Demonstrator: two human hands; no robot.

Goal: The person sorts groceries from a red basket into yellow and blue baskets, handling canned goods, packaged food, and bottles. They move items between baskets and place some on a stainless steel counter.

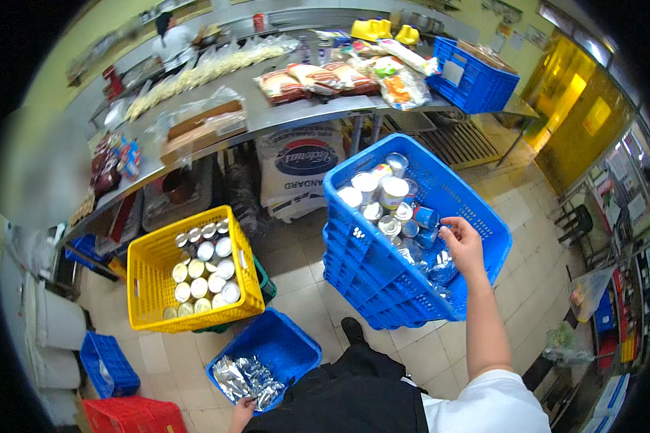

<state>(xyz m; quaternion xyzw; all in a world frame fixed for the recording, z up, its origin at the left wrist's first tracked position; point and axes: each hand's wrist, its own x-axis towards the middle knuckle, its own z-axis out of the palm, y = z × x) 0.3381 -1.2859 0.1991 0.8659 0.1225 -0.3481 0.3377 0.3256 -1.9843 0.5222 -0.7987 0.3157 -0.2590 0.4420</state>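
Observation:
My right hand reaches into the top of a stack of blue plastic crates. Its thumb and index finger are apart beside blue-labelled cans, with nothing visible between them. Silver-topped tin cans lie jumbled at the far end of that crate, and clear plastic wrap lies nearer me. Low at the bottom edge, my left hand is at crumpled silver foil inside a smaller blue crate; whether it grips the foil is unclear. Upright cans stand grouped in a yellow crate to the left.
A steel table ahead bears bagged goods, a cardboard box and a blue crate. Beneath stands a large printed sack. A red crate sits lower left. Across the table is a person.

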